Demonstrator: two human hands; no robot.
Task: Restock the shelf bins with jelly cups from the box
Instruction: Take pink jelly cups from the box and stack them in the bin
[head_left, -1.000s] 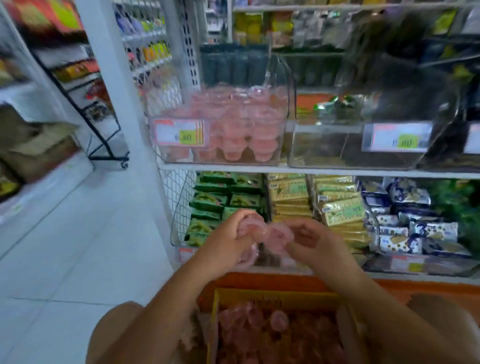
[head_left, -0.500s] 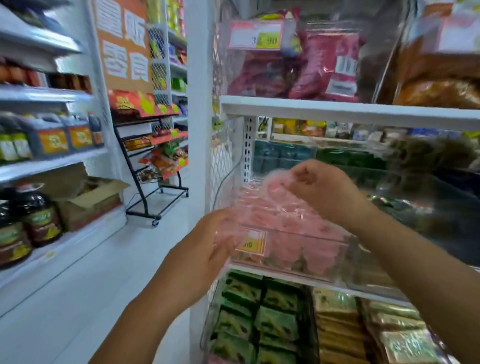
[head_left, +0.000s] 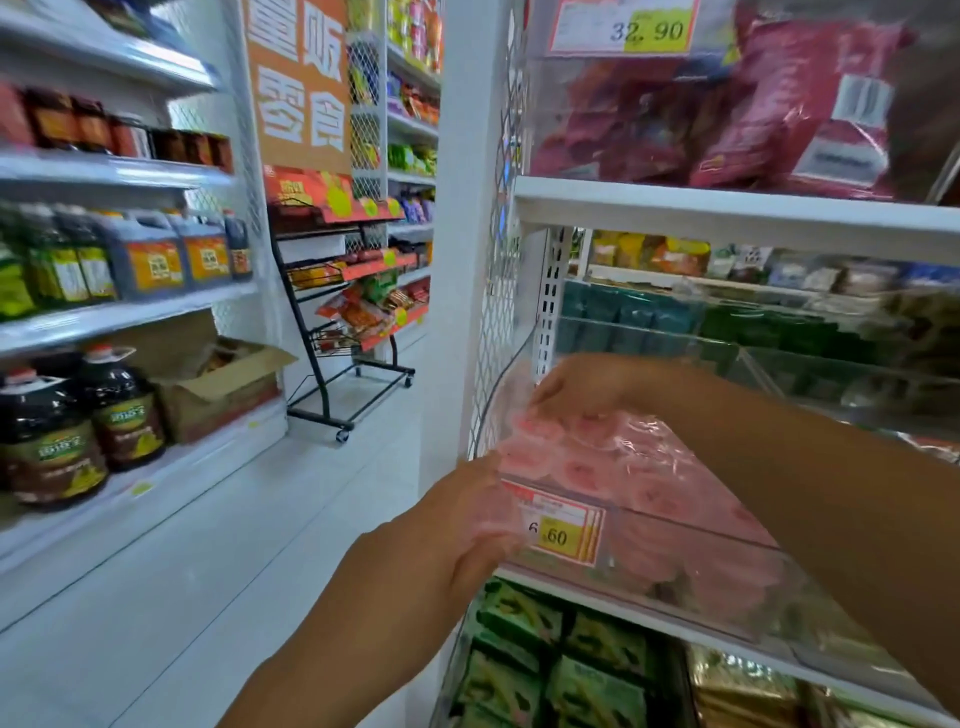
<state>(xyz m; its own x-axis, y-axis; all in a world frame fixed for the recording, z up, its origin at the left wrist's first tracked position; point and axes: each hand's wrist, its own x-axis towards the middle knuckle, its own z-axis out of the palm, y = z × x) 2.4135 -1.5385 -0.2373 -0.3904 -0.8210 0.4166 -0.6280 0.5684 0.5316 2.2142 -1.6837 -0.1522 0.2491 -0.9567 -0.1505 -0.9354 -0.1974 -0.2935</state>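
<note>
right hand (head_left: 592, 387) fingers curl on jelly cups (head_left: 582, 467) atop the heaped bin (head_left: 675, 566), left hand (head_left: 457, 530) grip unclear, 1 bump could spill some

Only the person's bare hands and forearms are in view. The left hand (head_left: 457, 525) shows its back and a rounded ridge of knuckles, and its fingertips are softened by blur. The left forearm (head_left: 332, 639) is uncovered all the way to the bottom edge of the view. The right hand (head_left: 587, 387) shows its back and wrist. The right forearm (head_left: 810, 467), also uncovered, looks broad near the lens and is shaded along its lower side.
</note>
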